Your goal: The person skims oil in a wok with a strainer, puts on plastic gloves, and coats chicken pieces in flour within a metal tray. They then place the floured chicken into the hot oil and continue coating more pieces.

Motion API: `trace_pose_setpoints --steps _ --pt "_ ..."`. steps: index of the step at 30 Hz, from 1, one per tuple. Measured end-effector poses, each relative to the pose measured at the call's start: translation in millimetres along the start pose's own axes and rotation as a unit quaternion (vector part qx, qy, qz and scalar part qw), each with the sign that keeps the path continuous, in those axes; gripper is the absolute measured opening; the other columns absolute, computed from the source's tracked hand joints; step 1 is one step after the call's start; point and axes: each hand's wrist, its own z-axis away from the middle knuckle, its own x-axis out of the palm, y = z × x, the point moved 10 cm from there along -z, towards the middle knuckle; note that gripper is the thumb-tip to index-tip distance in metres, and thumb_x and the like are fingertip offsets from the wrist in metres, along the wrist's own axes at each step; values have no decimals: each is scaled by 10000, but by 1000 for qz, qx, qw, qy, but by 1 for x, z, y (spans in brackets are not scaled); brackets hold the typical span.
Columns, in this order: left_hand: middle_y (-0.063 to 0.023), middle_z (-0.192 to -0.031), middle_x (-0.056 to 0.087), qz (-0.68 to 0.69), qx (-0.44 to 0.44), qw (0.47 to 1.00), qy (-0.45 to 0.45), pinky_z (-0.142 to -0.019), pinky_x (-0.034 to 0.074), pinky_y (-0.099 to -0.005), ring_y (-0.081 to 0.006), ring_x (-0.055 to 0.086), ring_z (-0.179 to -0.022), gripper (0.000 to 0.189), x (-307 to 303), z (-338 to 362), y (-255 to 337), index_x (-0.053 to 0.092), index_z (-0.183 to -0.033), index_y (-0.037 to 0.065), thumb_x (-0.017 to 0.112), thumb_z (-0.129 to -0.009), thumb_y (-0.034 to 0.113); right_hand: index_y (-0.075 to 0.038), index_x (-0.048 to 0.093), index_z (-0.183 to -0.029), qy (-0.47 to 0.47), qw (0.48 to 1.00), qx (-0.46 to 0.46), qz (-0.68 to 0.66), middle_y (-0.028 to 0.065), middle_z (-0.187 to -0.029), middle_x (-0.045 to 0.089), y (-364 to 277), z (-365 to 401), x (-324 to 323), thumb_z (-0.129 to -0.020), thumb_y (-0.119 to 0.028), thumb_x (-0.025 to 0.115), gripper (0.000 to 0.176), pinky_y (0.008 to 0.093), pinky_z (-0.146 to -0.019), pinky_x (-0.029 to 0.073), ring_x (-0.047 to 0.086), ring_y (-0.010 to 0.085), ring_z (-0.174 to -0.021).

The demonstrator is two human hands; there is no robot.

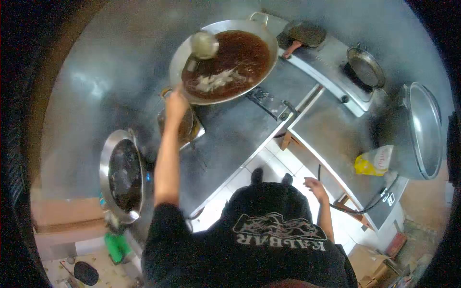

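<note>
Near the body, 3 o'clock: right hand (pixel 314 185), grip slack and spread, holding nothing, beside counter (pixel 331 134) edge. Farther, 11 o'clock: left hand (pixel 176 103), grip pinching ladle (pixel 204 44) handle. The ladle's long axis runs toward 1 o'clock, bowl over wok (pixel 181 55).

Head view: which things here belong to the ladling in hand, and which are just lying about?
In use: left hand; ladle; wok of brown liquid.

Lying about: dark wok; small pan; yellow bag; large steel pot. The right hand holds nothing.
</note>
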Motion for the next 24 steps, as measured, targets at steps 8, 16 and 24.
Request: trace_pose_setpoints --steps 8,16,24 --pt "-264 -941 627 -133 53 984 -103 -824 481 -469 -429 607 -927 347 17 -16 -58 589 -1173 44 524 -835 85 -58 623 -1101 40 975 202 -86 110 -923 676 296 21 -30 -861 -269 552 328 328 -621 527 643 217 -716" --pt "-238 -952 645 20 85 964 -252 -747 500 -397 -352 643 -840 496 85 4 -30 517 -1279 43 501 -783 32 -64 603 -1131 19 965 157 -209 113 -931 661 305 76 8 -854 -251 554 338 373 -565 503 622 224 -696" --pt "7 -646 489 333 -118 852 -386 -388 291 -205 -62 382 -473 500 102 34 39 413 -1395 88 369 -898 53 -60 603 -1121 69 986 132 -72 115 -921 655 292 29 -9 -857 -249 542 330 388 -571 481 611 233 -712"
